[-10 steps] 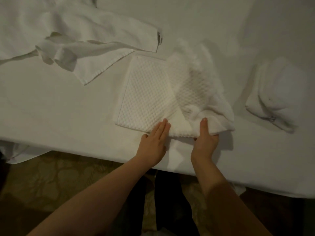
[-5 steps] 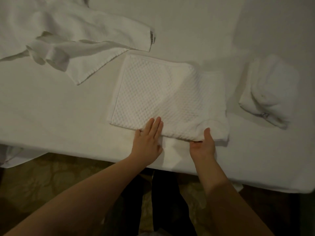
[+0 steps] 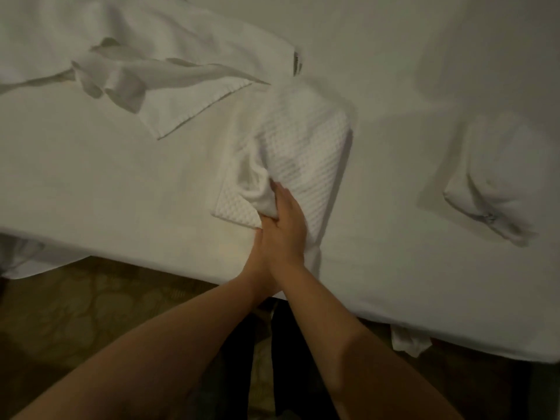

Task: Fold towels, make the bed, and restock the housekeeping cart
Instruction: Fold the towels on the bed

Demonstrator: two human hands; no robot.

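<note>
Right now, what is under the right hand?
The right hand lies on the waffle-textured towel, over part of the left hand. The bed sheet is below. The left fingers are covered.

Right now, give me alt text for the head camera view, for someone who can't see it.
Two bare hands, the right hand over the left hand, fold a white waffle-weave towel on a white bed sheet. A rumpled white towel lies upper left; a folded white towel sits right.
</note>
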